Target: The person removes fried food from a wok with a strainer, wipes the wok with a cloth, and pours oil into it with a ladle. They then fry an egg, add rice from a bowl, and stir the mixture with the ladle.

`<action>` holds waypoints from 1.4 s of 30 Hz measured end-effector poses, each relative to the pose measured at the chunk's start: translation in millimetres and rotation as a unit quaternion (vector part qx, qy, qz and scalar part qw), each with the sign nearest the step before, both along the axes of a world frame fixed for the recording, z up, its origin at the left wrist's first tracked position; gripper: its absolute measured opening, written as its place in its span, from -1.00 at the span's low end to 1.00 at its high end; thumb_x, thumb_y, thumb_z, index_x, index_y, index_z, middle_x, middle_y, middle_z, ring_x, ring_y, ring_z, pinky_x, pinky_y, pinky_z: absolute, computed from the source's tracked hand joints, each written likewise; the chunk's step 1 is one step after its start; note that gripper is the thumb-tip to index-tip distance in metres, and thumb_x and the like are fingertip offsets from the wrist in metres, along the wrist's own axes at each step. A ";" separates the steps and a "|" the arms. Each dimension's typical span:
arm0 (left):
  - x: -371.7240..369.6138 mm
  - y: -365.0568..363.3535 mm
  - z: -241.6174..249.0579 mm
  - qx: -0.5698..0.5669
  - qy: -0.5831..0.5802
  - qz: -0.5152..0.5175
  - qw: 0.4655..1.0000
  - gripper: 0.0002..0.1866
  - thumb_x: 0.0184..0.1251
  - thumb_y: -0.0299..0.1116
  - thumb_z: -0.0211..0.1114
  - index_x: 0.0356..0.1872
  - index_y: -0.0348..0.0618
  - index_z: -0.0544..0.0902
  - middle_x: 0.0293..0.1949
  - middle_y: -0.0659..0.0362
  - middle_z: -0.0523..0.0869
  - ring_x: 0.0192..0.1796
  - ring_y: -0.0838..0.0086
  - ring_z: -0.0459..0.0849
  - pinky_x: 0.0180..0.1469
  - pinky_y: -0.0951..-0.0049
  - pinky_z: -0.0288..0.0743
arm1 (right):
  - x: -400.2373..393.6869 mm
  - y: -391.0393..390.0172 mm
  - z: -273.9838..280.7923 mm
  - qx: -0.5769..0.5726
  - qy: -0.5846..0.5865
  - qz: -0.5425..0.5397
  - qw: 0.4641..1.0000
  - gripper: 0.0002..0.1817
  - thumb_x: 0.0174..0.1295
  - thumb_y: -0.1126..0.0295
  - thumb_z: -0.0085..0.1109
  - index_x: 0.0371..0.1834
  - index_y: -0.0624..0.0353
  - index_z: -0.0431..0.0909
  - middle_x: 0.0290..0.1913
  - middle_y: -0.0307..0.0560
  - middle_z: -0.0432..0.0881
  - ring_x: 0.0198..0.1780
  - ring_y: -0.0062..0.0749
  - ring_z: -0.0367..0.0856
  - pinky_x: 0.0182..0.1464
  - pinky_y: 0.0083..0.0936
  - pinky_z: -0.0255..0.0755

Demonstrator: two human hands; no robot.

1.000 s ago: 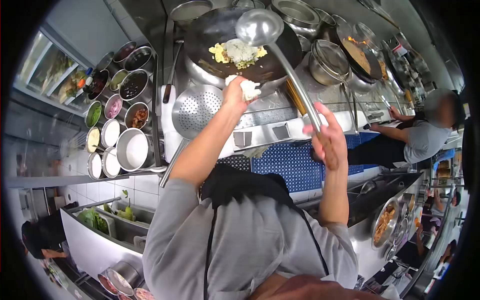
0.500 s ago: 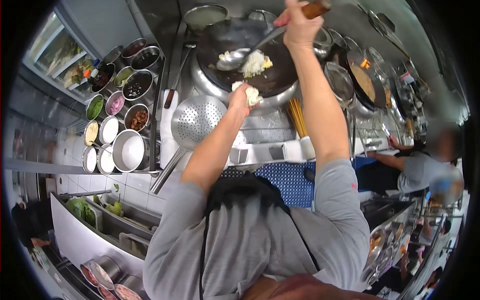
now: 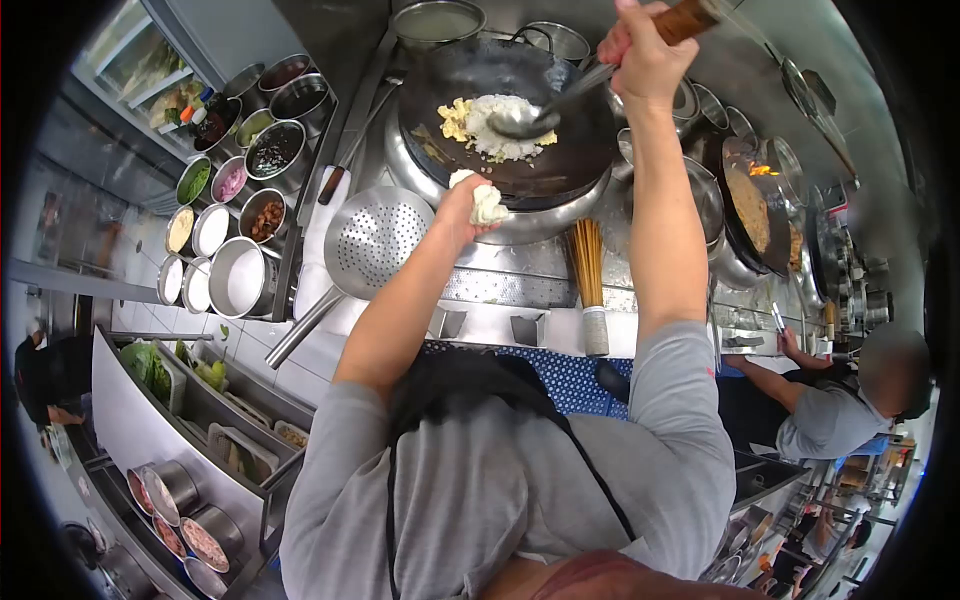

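My right hand (image 3: 648, 62) is closed round the wooden handle of a metal ladle (image 3: 530, 122). The ladle's bowl presses on white rice (image 3: 508, 108) with yellow egg (image 3: 456, 120) beside it, in the middle of a dark wok (image 3: 570, 165). At the wok's near rim, my left hand (image 3: 462, 215) is closed on a crumpled pale cloth (image 3: 488, 203). The cloth touches or nearly touches the rim; exactly which is hard to tell.
A perforated strainer (image 3: 378, 240) lies left of my left forearm. A bamboo brush (image 3: 588, 260) stands between my arms. Metal ingredient pots (image 3: 240, 280) fill the left side. At the right, a co-worker (image 3: 835, 415) is near another wok (image 3: 748, 205) with a flame behind.
The ladle's bowl has moved right, from the wok's left side onto the rice, which is more spread out. My right hand is farther right. The whole view has shifted slightly.
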State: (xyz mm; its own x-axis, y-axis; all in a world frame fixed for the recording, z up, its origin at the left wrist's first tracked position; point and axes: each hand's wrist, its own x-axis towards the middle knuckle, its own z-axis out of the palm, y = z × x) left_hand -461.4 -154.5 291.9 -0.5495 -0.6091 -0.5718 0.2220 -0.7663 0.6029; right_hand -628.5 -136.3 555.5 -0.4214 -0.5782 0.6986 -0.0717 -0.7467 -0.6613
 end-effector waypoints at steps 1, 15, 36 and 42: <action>-0.3 -0.1 -1.0 -0.001 0.001 0.002 1.000 -0.80 0.18 -0.14 0.19 -0.32 0.00 0.55 -0.46 0.22 0.63 -0.41 0.31 0.67 -0.37 0.24 0.58 | 3.6 4.0 4.3 -0.019 -0.013 0.029 0.999 -0.65 0.13 0.47 0.27 -0.69 0.12 0.29 -0.79 -0.23 0.29 -0.80 -0.51 0.26 -0.70 -0.48 0.21; 6.1 0.9 -1.0 -0.014 -0.020 -0.060 0.998 -0.74 0.21 -0.08 0.18 -0.22 0.02 0.57 -0.37 0.23 0.67 -0.33 0.32 0.70 -0.32 0.19 0.63 | 39.6 -43.8 -91.6 -0.005 0.059 -0.009 0.998 -0.68 0.15 0.59 0.18 -0.65 0.13 0.26 -0.79 -0.23 0.34 -0.78 -0.53 0.33 -0.66 -0.48 0.34; -9.0 -15.7 -7.8 0.047 0.022 -0.015 0.999 -0.75 0.27 -0.22 0.20 -0.15 -0.15 0.52 -0.28 0.08 0.67 -0.34 0.22 0.69 -0.42 0.17 0.64 | 2.4 3.3 -101.9 -0.052 -0.079 -0.243 0.965 -0.66 0.10 0.59 0.20 -0.69 0.09 0.24 -0.80 -0.22 0.27 -0.82 -0.54 0.23 -0.74 -0.49 0.26; 27.7 33.6 77.4 0.063 0.053 0.054 0.995 -0.81 0.26 -0.35 0.16 -0.20 -0.26 0.53 -0.37 0.03 0.67 -0.42 0.20 0.69 -0.58 0.24 0.58 | 71.4 56.3 40.6 0.112 -0.031 -0.072 0.991 -0.65 0.16 0.49 0.18 -0.73 0.04 0.27 -0.79 -0.32 0.22 -0.79 -0.55 0.19 -0.67 -0.53 0.16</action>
